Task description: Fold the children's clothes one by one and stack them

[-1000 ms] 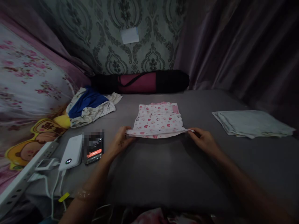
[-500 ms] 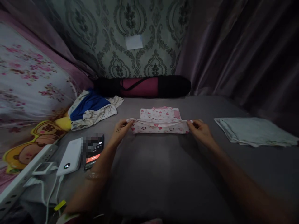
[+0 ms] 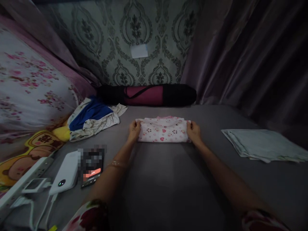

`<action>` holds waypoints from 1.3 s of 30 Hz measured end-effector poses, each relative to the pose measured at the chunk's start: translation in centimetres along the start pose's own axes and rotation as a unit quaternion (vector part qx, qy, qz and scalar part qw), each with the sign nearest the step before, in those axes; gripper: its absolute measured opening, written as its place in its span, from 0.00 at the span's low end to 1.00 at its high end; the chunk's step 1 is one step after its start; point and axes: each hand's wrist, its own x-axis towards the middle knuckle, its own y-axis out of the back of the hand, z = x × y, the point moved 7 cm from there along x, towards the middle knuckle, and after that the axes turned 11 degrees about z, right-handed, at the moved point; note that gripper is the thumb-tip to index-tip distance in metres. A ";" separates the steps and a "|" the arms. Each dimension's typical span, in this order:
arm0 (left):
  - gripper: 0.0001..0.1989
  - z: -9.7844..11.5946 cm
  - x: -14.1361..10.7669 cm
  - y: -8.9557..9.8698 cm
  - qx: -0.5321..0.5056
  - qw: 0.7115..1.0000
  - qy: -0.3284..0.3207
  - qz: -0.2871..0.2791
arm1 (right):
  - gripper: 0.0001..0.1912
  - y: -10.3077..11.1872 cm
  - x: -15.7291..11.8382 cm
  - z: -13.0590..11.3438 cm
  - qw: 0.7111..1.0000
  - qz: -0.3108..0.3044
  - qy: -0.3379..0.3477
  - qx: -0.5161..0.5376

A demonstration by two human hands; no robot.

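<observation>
A white garment with pink hearts and small printed figures (image 3: 163,131) lies folded into a rectangle on the grey sheet. Its pink neckline shows at the far edge. My left hand (image 3: 133,131) pinches the upper left corner of the folded layer. At the opposite corner, my right hand (image 3: 194,131) grips the cloth with fingers closed. The folded layer is stretched between both hands and covers most of the fabric underneath.
A blue and white garment (image 3: 93,117) lies crumpled at left. Nearer are a phone (image 3: 92,168), a white power bank (image 3: 64,173) and a power strip (image 3: 26,183) with cables. Folded pale cloth (image 3: 262,144) lies at right. A black and magenta bag (image 3: 144,95) lines the wall.
Both hands have moved the held edge away from me and inward, so the folded layer now covers the upper part of the garment. The camera view has shifted slightly.
</observation>
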 end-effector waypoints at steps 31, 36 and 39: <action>0.17 -1.9 3.9 -4.6 0.347 0.937 -0.034 -0.038 | 0.26 -5.5 4.0 1.7 0.959 -0.119 -0.094 -0.238; 0.18 -2.5 4.7 -4.1 0.337 0.940 0.008 -0.052 | 0.23 -5.5 4.7 2.3 0.959 -0.152 -0.089 -0.223; 0.18 -1.5 4.2 -3.3 0.341 0.939 -0.017 -0.028 | 0.20 -4.4 4.3 1.6 0.959 -0.158 -0.078 -0.221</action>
